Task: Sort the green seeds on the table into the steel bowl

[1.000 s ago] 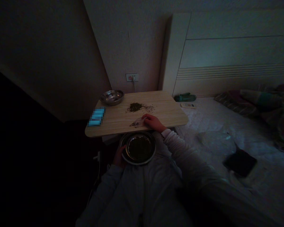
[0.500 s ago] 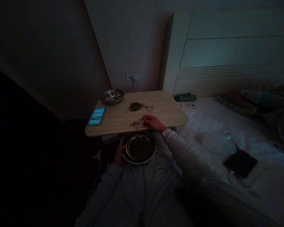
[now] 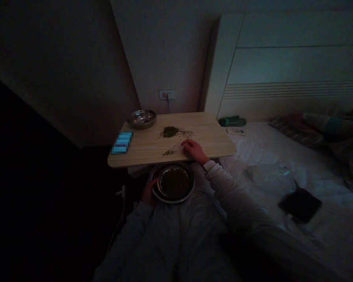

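My left hand (image 3: 149,194) is closed on the left rim of a round metal bowl (image 3: 161,192) on my lap. Dark greenish grains fill its middle. Over the front of a light wooden board (image 3: 144,150), my right hand (image 3: 195,150) pinches a thin, see-through piece of plastic (image 3: 179,148); its exact kind is too dim to tell. Just left of the plastic lies a small cluster of dark grains (image 3: 168,152). Farther back sits a larger pile of green grains (image 3: 170,131), with loose ones scattered to its right.
A shiny metal basin (image 3: 141,119) stands at the board's back left corner, behind a phone with a blurred screen (image 3: 122,143). On the bed at right are a green bottle (image 3: 233,121), a pale remote (image 3: 235,132) and a dark flat object (image 3: 300,204).
My right hand has shifted slightly right and back with the plastic piece. The small cluster beside it looks more gathered. My left hand stays on the bowl.
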### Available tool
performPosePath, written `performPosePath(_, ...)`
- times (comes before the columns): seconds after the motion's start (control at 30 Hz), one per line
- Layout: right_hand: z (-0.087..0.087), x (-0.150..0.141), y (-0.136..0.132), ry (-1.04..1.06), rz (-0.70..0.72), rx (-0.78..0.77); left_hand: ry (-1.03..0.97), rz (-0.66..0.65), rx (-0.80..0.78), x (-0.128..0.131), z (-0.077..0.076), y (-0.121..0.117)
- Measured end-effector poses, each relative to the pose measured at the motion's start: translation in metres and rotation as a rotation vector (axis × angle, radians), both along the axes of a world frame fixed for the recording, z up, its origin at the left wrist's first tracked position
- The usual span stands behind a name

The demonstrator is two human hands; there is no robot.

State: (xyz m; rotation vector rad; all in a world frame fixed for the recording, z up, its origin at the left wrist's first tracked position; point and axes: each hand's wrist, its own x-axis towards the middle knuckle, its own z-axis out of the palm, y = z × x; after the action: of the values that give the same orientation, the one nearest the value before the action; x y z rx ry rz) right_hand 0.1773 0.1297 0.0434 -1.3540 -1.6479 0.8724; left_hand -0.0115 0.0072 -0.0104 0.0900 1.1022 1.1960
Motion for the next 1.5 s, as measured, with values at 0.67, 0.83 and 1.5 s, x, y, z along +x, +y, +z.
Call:
performPosePath(0.67, -0.002, 0.001, 0.000, -0.019, -0.054, 0.024, -0.016, -0.021, 0.030, 0.000, -0.004, 0.000)
performPosePath(0.83, -0.002, 0.001, 0.000, -0.002, -0.040, 0.009, -0.005, -0.019, -0.005, 0.001, 0.001, -0.001)
performPosePath(1.5, 0.004, 0.000, -0.004, -0.069, 0.009, 0.007, -0.015, -0.014, -0.014, 0.001, 0.000, 0.000)
